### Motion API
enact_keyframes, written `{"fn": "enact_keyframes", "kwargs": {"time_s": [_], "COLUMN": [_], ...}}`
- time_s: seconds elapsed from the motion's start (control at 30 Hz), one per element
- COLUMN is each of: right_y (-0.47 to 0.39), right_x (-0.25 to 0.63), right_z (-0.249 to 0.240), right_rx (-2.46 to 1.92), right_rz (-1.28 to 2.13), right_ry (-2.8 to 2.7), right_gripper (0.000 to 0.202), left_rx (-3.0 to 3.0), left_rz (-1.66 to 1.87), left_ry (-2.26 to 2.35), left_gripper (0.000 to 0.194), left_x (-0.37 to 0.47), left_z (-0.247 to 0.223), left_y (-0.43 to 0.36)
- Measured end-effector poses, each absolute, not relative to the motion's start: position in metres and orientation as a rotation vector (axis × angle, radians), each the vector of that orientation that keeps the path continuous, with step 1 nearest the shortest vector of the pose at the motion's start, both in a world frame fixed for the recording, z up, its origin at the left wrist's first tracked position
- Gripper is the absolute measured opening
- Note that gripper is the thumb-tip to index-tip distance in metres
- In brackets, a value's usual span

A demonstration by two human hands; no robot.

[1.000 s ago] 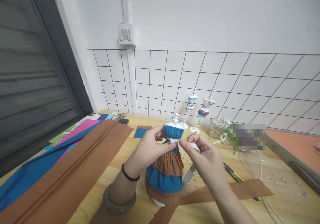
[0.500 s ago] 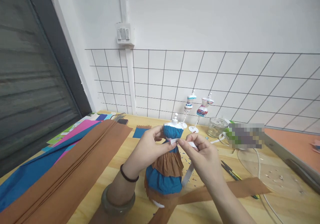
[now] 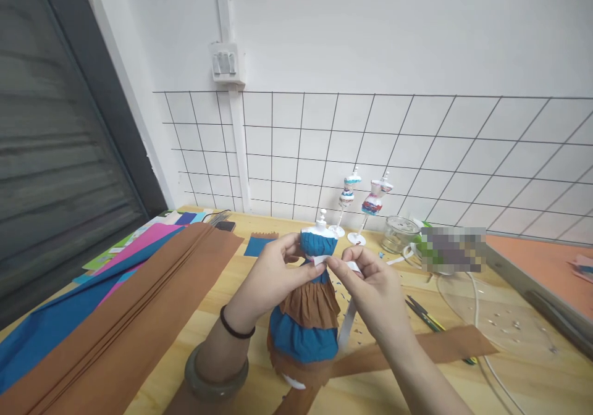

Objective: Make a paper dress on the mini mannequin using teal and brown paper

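Note:
A miniature dress form (image 3: pixel 319 243) stands upright before me, dressed in a blue bodice and a tiered skirt of brown and blue crepe paper. My left hand (image 3: pixel 271 270) is closed around its waist, thumb in front and fingers partly hidden behind. A narrow white strip (image 3: pixel 320 260) crosses the waist, its end under my left thumb. Between thumb and fingers, my right hand (image 3: pixel 374 285) pinches the same strip just right of the waist. What looks like more white strip (image 3: pixel 347 323) hangs below the right hand, beside the skirt.
Brown crepe paper (image 3: pixel 152 304) lies over blue and pink sheets at left. Behind are two small dress forms (image 3: pixel 372 205) and a glass jar (image 3: pixel 399 234). Scissors (image 3: pixel 424 312), a brown strip (image 3: pixel 456 344), a white cord (image 3: pixel 478 316) and a clear round sheet (image 3: pixel 504 319) lie at right.
The whole view has shifted slightly, so things sit a little further left. Both hands keep their hold at the waist, with hardly any visible movement of the strip.

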State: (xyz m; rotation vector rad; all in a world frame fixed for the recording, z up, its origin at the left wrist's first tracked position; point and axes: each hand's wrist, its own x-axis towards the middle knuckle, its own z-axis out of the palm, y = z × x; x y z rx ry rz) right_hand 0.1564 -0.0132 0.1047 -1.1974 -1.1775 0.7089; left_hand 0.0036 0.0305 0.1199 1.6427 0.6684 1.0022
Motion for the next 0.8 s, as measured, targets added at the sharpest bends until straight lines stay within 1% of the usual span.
{"fn": "enact_keyframes", "kwargs": {"time_s": [0.3,0.63,0.8], "right_y": [-0.0101,-0.0106,-0.0082], "right_x": [0.1563,0.1535,0.1552], "right_z": [0.1028,0.1079,0.1069], "right_rx": [-1.204,-1.165,-1.129], "right_rz": [0.738,0.798,0.809], "right_ry": [-1.183,-1.155,-1.167], "right_gripper": [0.034,0.038,0.034], "left_rx": [1.657,1.633,1.652], "left_rz": [0.996,0.956,0.956], "left_ry": [0.665,0.622,0.607], "left_gripper": [0.025,0.035,0.038], "left_x": [0.0053,0.0034,0.0013], "left_z": [0.1195,0.1199,0.1196], "left_y": [0.0298,0.0317,0.0330]}}
